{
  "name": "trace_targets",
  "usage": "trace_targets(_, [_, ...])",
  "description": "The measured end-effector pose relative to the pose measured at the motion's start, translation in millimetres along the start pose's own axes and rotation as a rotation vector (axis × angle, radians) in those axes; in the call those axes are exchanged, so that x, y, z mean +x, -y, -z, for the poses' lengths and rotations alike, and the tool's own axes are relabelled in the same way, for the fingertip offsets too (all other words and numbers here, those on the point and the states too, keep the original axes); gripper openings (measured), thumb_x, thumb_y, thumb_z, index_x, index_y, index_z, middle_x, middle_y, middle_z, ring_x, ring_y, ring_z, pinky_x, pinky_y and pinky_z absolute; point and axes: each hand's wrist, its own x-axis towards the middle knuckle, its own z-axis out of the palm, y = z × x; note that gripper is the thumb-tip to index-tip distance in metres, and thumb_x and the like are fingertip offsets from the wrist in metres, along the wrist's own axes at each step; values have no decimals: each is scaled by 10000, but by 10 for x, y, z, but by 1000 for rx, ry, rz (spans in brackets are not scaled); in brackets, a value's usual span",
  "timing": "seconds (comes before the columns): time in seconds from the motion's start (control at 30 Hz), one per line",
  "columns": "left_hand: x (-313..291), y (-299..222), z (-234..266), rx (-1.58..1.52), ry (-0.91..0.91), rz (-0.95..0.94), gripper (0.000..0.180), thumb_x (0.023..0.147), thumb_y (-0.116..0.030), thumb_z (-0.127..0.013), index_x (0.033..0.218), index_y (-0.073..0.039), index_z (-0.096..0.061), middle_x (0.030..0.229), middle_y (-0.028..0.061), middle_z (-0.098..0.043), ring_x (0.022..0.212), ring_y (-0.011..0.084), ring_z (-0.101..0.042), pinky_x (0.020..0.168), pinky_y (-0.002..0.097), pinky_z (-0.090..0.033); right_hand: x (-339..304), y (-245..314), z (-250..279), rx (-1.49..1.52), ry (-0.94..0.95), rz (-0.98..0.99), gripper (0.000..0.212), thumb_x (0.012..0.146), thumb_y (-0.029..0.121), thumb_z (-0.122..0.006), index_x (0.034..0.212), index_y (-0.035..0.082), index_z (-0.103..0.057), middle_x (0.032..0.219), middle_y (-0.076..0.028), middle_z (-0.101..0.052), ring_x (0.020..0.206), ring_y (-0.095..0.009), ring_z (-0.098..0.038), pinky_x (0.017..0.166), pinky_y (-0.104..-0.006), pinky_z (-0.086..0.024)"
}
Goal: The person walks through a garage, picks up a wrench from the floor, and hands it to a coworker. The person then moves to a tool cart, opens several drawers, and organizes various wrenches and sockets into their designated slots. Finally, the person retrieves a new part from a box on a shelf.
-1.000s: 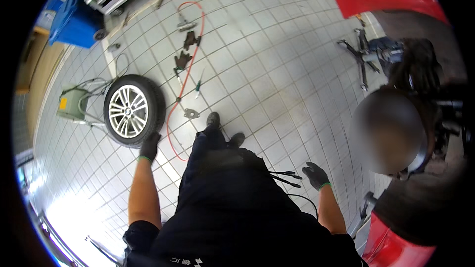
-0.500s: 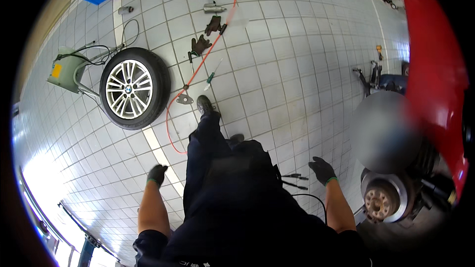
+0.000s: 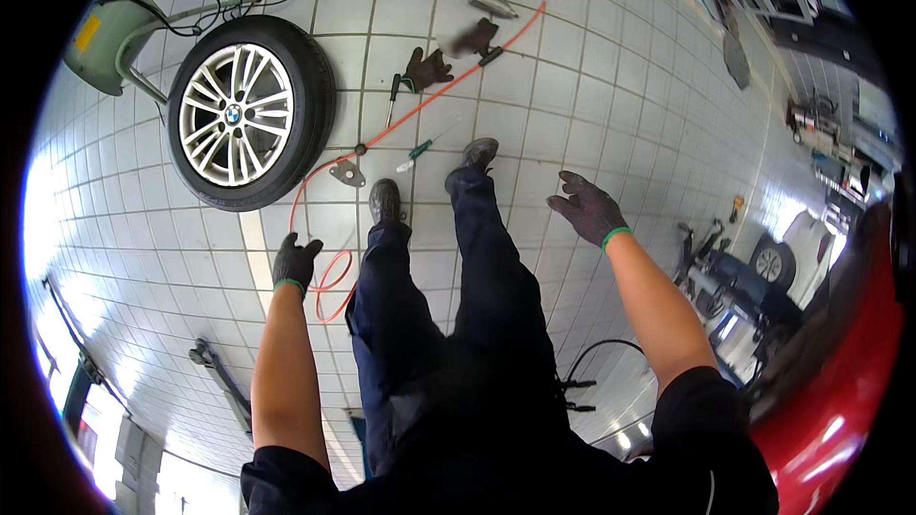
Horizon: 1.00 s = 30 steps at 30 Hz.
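Observation:
My left hand [image 3: 297, 260] wears a dark glove with a green cuff; its thumb and fingers are apart and it holds nothing. It hangs over the floor below the wheel [image 3: 234, 114], a silver multi-spoke rim with a black tyre. An orange air hose [image 3: 439, 93] runs close by that hand and up to a grey air wrench [image 3: 492, 2]. My right hand [image 3: 589, 209], gloved alike, reaches forward over bare tiles with fingers spread, also holding nothing. Between the hands, beyond my shoes, lie a green-handled screwdriver [image 3: 418, 151] and a flat metal plate with a hole [image 3: 347, 173].
Two loose dark gloves, one a glove with a green cuff [image 3: 426, 71], and a black-handled tool [image 3: 394, 89] lie near the hose. A green machine with cables [image 3: 110, 43] stands behind the wheel. At lower right is a red car body [image 3: 835, 420]; a lift arm [image 3: 221, 381] lies lower left.
The view has moved forward and turned; the brake disc at right has left it. Both hands have risen forward, the right one spreading its fingers. My right foot has stepped ahead.

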Motion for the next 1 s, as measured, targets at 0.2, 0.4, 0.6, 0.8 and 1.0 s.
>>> trace_targets(0.2, [1491, 188, -1359, -134, -30, 242, 1069, 799, -536, -866, 1598, 27, -433, 1508, 285, -596, 1411, 409, -572, 1171, 470, -459, 2794, 124, -500, -425, 50, 5, 971, 908, 580, -759, 1651, 94, -363, 1565, -271, -530, 1390, -406, -585, 1152, -479, -483])
trace_targets(0.4, [3472, 223, -2742, -359, -195, 416, 1212, 745, -536, -915, 1631, 56, -335, 1598, 319, -485, 1486, 433, -485, 1216, 465, -411, 4753, 443, -1843, -899, 323, 389, 759, 817, 484, -790, 1452, 111, -609, 1375, -171, -652, 1265, -376, -638, 1067, -497, -514])
trace_targets(0.6, [4637, -66, -3303, -433, -394, 530, 1334, 695, -477, -960, 1680, 7, -202, 1581, 319, -489, 1433, 443, -535, 1186, 468, -452, 5630, 150, -3666, -973, 190, 919, 326, 980, 193, -594, 1292, 173, -687, 1193, -24, -681, 1123, -257, -694, 938, -419, -530])
trace_targets(0.8, [4944, -187, -3486, -618, -195, 620, 974, 828, -399, -845, 1573, 30, -389, 1443, 279, -602, 1280, 404, -651, 1046, 477, -549, 5901, 238, -4125, -783, 416, 748, 247, 936, 174, -632, 1173, 115, -668, 1200, -131, -664, 1011, -346, -723, 851, -498, -565])
trace_targets(1.0, [4323, 151, -3956, 102, -178, 258, 421, 933, -320, -726, 1252, -51, -668, 1408, 217, -653, 1182, 391, -697, 1005, 516, -549, 5957, 622, -3711, -115, -16, 626, 354, 881, 237, -724, 1175, 69, -624, 1154, -240, -657, 1018, -426, -713, 900, -536, -579])
